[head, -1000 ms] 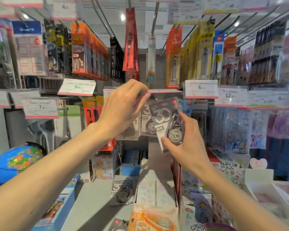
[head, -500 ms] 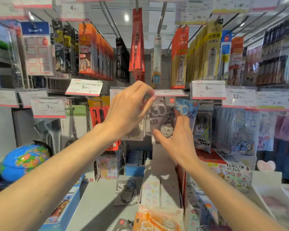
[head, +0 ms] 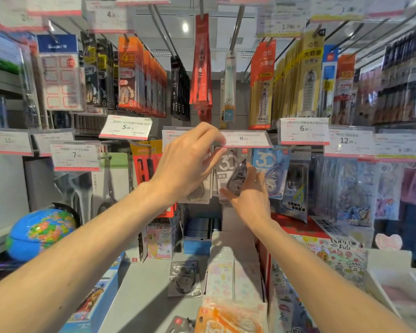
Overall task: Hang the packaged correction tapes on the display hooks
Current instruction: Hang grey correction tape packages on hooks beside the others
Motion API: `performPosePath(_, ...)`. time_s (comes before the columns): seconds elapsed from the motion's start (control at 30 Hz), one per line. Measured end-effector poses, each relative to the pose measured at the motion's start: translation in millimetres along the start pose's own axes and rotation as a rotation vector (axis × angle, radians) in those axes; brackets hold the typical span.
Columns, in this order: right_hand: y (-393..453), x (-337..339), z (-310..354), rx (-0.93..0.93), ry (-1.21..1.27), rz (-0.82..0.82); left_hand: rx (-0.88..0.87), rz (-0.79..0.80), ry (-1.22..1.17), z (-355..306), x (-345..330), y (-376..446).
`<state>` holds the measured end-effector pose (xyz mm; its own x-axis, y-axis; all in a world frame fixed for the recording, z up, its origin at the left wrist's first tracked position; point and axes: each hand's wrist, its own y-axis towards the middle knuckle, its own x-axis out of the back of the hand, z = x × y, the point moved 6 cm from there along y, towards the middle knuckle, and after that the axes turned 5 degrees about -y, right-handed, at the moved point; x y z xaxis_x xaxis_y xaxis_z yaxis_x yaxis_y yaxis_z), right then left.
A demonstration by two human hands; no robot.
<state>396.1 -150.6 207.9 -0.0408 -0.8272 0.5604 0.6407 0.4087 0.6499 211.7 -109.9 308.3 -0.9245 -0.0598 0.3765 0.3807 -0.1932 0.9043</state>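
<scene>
Head view: both hands (head: 190,162) raised at correction tape (head: 233,174).

Two bare forearms, left grip (head: 187,162) and right grip (head: 250,200) ringless

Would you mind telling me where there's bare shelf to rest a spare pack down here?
The grey shelf is bare left of the lying correction tape pack, between it and the blue box by the globe. Right of that pack it is crowded: pastel sticker packs, then printed boxes. The orange packet fills the near edge.
</scene>
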Motion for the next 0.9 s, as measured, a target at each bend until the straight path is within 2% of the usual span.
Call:
performPosePath(0.2,-8,-2,-11,-0.007,-0.067,0.067,0.025,0.01,-0.029,3,-2,-17)
performPosePath(0.3,-21,-2,-17,0.003,-0.175,0.089,0.124,0.008,-0.078,10,-1,-48)
performPosePath(0.37,-36,-5,-21,0.027,-0.21,0.11,0.254,0.039,-0.107,19,-6,-81)
performPosePath(0.47,-59,-23,-23,0.112,-0.244,0.227,0.576,0.211,-0.102,47,-33,-146)
performPosePath(0.57,-79,-57,-24,0.157,-0.323,0.467,0.938,0.524,-0.108,76,-74,-217)
performPosePath(0.63,-90,-80,-28,0.156,-0.369,0.603,1.084,0.694,-0.155,82,-101,-257)
performPosePath(0.73,-102,-105,-36,0.14,-0.436,0.719,1.198,0.766,-0.249,80,-130,-292)
performPosePath(0.9,-113,-114,-51,0.128,-0.446,0.763,1.183,0.856,-0.235,66,-156,-308)
